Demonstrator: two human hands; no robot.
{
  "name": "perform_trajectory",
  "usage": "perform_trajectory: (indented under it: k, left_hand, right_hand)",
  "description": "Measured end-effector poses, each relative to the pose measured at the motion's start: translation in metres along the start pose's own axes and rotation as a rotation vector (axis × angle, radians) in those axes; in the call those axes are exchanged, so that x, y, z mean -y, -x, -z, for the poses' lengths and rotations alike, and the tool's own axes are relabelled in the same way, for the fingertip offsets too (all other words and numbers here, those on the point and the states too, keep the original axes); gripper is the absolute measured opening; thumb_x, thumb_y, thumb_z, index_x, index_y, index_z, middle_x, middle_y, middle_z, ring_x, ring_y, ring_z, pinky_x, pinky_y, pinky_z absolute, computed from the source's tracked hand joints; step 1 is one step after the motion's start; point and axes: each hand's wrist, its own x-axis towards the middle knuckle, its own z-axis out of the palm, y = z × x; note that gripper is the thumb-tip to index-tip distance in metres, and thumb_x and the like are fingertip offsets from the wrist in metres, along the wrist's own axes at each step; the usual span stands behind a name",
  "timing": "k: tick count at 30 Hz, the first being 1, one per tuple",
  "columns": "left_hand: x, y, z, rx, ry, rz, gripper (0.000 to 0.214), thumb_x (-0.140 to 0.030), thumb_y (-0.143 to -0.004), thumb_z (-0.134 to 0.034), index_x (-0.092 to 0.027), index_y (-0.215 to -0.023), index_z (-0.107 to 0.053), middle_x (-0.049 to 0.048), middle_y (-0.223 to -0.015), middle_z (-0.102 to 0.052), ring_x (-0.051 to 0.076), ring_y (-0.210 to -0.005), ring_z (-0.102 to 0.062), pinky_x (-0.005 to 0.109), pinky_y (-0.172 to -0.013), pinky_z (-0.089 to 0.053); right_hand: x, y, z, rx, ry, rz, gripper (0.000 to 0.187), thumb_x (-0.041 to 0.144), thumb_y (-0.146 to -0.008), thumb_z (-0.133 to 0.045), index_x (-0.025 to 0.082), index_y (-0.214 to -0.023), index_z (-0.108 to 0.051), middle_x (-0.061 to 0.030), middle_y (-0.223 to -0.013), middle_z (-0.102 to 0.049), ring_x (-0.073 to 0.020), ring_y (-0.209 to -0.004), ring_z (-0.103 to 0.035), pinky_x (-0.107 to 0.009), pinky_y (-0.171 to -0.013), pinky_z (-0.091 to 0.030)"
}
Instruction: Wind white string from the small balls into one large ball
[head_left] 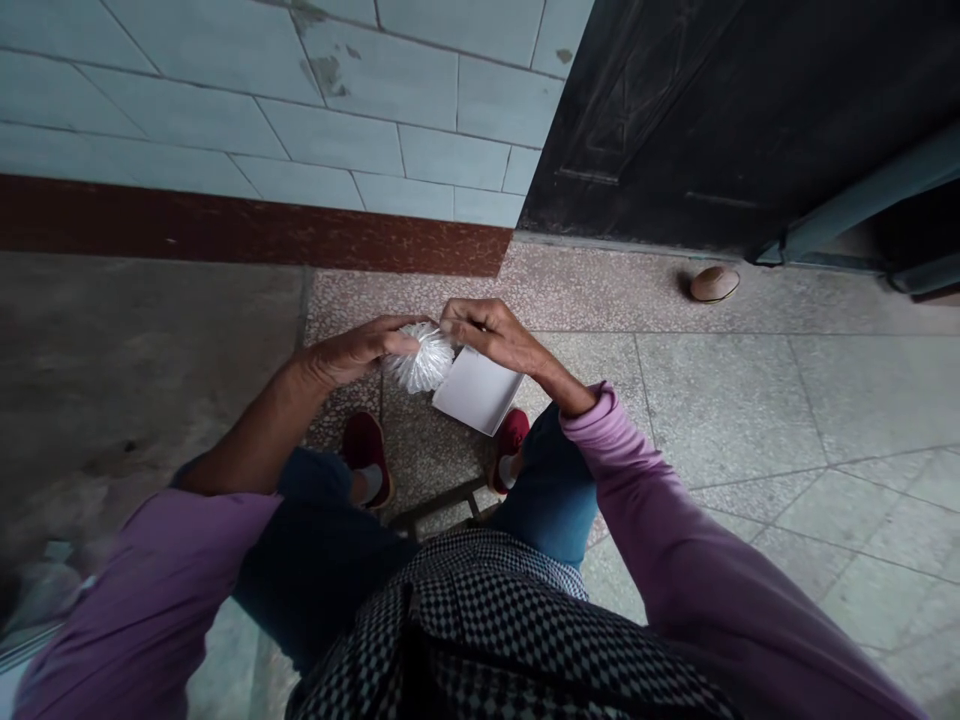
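Note:
A bundle of shiny, clear-white plastic strands [424, 360] fans out in my left hand [360, 350], whose thumb presses on it while the other fingers are partly hidden behind. My right hand [491, 332] is closed in a pinch at the bundle's upper right edge. What sits between its fingertips is too small to make out. Below the right hand is a shallow white box [480, 390], its upper edge partly covered by that hand.
Red shoes [365, 455] stand on the speckled tile floor [712, 400], with a dark metal bar [439, 505] between the legs. A tiled wall [337, 120] and dark door [660, 130] rise ahead. A rounded brownish object [714, 284] lies near the door.

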Motion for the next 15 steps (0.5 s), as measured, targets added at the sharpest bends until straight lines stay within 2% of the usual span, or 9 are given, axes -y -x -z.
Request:
perform_trajectory:
  k: [3, 5, 7, 10, 13, 15]
  left_hand:
    - [0.002, 0.005, 0.003, 0.031, -0.001, -0.105, 0.046, -0.049, -0.075, -0.103, -0.021, -0.109, -0.089, 0.0104, -0.107, -0.091, 0.028, -0.090, -0.078, 0.032, -0.076, -0.061]
    - [0.005, 0.007, 0.004, 0.036, 0.059, -0.197, 0.050, -0.050, -0.076, -0.104, -0.022, -0.114, -0.089, 0.0102, -0.108, -0.089, 0.028, -0.090, -0.080, 0.032, -0.075, -0.062]
    - [0.008, 0.007, 0.004, 0.007, 0.132, -0.284, 0.055, -0.053, -0.078, -0.103, -0.023, -0.122, -0.088, 0.0113, -0.111, -0.088, 0.031, -0.093, -0.083, 0.033, -0.076, -0.064]
    - [0.009, 0.003, -0.001, -0.057, 0.205, -0.358, 0.063, -0.056, -0.080, -0.102, -0.024, -0.132, -0.086, 0.0128, -0.114, -0.088, 0.037, -0.108, -0.087, 0.040, -0.088, -0.070]
    - [0.004, -0.004, -0.008, -0.179, 0.279, -0.401, 0.063, -0.061, -0.080, -0.099, -0.024, -0.129, -0.084, 0.0130, -0.110, -0.086, 0.044, -0.128, -0.086, 0.052, -0.108, -0.073]
    - [-0.001, -0.008, -0.009, -0.271, 0.312, -0.426, 0.061, -0.062, -0.080, -0.098, -0.024, -0.125, -0.082, 0.0126, -0.109, -0.086, 0.045, -0.133, -0.083, 0.056, -0.115, -0.072]
  right_hand:
    - [-0.009, -0.005, 0.013, -0.024, -0.092, -0.150, 0.075, 0.087, -0.119, -0.091, 0.027, -0.083, -0.064, 0.0002, -0.076, -0.055, -0.0205, -0.077, -0.047, -0.034, -0.072, -0.043]
    - [-0.017, -0.010, 0.020, -0.089, -0.118, -0.164, 0.080, 0.088, -0.114, -0.096, 0.027, -0.079, -0.059, 0.0038, -0.072, -0.045, -0.0179, -0.075, -0.038, -0.032, -0.070, -0.035]
    - [-0.024, -0.017, 0.019, -0.163, -0.097, -0.146, 0.082, 0.086, -0.115, -0.097, 0.027, -0.077, -0.055, 0.0050, -0.073, -0.041, -0.0169, -0.076, -0.035, -0.032, -0.070, -0.033]
    - [-0.033, -0.029, 0.001, -0.244, -0.049, -0.124, 0.083, 0.082, -0.122, -0.091, 0.027, -0.074, -0.050, 0.0034, -0.076, -0.043, -0.0180, -0.079, -0.038, -0.033, -0.075, -0.039]
    - [-0.038, -0.039, -0.025, -0.299, -0.022, -0.119, 0.083, 0.083, -0.127, -0.082, 0.029, -0.075, -0.047, 0.0018, -0.079, -0.045, -0.0201, -0.081, -0.044, -0.034, -0.080, -0.045]
    - [-0.039, -0.041, -0.040, -0.282, 0.016, -0.101, 0.077, 0.081, -0.130, -0.076, 0.028, -0.080, -0.049, 0.0013, -0.082, -0.048, -0.0216, -0.085, -0.050, -0.035, -0.084, -0.048]
